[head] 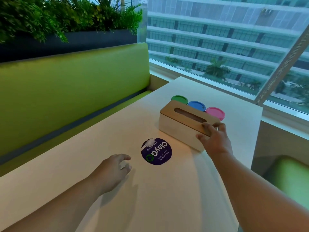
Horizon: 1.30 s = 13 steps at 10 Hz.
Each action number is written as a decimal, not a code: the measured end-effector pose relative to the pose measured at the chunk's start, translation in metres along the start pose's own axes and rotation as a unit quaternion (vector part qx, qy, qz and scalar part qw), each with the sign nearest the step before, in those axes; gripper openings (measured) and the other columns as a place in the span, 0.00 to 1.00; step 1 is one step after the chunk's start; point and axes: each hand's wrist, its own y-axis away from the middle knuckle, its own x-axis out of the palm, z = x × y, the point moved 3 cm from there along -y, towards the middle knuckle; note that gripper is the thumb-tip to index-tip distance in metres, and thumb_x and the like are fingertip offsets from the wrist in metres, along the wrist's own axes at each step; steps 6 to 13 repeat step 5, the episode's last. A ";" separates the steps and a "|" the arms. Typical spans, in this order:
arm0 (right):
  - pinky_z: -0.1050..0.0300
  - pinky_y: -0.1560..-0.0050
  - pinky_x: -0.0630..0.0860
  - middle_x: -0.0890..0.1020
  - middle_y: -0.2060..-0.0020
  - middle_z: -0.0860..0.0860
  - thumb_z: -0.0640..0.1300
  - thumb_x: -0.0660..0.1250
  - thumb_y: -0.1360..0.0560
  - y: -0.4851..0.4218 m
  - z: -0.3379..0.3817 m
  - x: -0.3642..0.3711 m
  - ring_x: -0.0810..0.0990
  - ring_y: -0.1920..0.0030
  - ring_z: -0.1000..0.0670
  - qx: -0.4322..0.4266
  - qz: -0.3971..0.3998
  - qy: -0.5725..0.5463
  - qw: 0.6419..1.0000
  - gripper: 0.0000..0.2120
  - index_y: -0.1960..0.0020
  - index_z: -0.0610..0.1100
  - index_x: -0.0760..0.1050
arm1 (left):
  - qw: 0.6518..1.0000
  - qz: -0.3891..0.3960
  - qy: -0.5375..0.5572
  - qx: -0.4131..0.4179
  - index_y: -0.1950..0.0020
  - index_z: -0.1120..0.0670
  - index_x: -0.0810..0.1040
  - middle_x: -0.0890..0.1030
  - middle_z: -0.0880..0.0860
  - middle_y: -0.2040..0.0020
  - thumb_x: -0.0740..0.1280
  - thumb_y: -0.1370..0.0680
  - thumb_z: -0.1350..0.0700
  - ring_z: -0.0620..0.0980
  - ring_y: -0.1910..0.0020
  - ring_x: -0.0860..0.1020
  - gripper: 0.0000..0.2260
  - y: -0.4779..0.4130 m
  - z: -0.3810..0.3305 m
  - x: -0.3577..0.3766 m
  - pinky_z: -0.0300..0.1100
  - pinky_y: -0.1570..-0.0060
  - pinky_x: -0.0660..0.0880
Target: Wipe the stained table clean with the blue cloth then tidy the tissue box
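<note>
Now the right hand (214, 139) grips the near end of the tissue box (180, 126) on the table (167, 198), fingers curled over its lid. The left hand (113, 166) hovers relaxed beside a round sticker (156, 151). Three lidded tubs (196, 105) stand just behind the box, contents hidden.

We have a single wide-angle view, worn on the head above the near edge of the table (167, 198). It faces forward and down along both forearms, close enough that the left hand (112, 169) and right hand (214, 141) sit mid-frame. The tissue box (180, 126) lies toward the far right corner. Beyond the far edges, a green seat back (66, 97) and a window (217, 39) fill the top.
</note>
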 end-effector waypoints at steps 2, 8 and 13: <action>0.52 0.40 0.71 0.62 0.37 0.49 0.53 0.68 0.26 -0.005 0.011 -0.005 0.72 0.46 0.46 0.010 0.041 0.061 0.997 0.27 0.29 0.53 0.66 | 1.000 0.015 -0.003 -0.003 0.36 0.45 0.71 0.71 0.47 0.33 0.63 0.21 0.49 0.48 0.34 0.69 0.14 0.021 0.011 0.007 0.38 0.43 0.65; 0.49 0.39 0.71 0.60 0.29 0.47 0.48 0.68 0.25 0.049 0.011 -0.016 0.72 0.37 0.43 0.003 0.023 0.042 0.999 0.32 0.25 0.51 0.59 | 1.000 0.008 -0.005 0.001 0.36 0.44 0.72 0.72 0.47 0.34 0.62 0.21 0.48 0.46 0.34 0.69 0.13 0.072 0.029 -0.005 0.37 0.45 0.64; 0.49 0.39 0.71 0.60 0.29 0.47 0.48 0.68 0.25 0.049 0.011 -0.016 0.72 0.37 0.43 0.003 0.023 0.042 0.999 0.32 0.25 0.51 0.59 | 1.000 0.008 -0.005 0.001 0.36 0.44 0.72 0.72 0.47 0.34 0.62 0.21 0.48 0.46 0.34 0.69 0.13 0.072 0.029 -0.005 0.37 0.45 0.64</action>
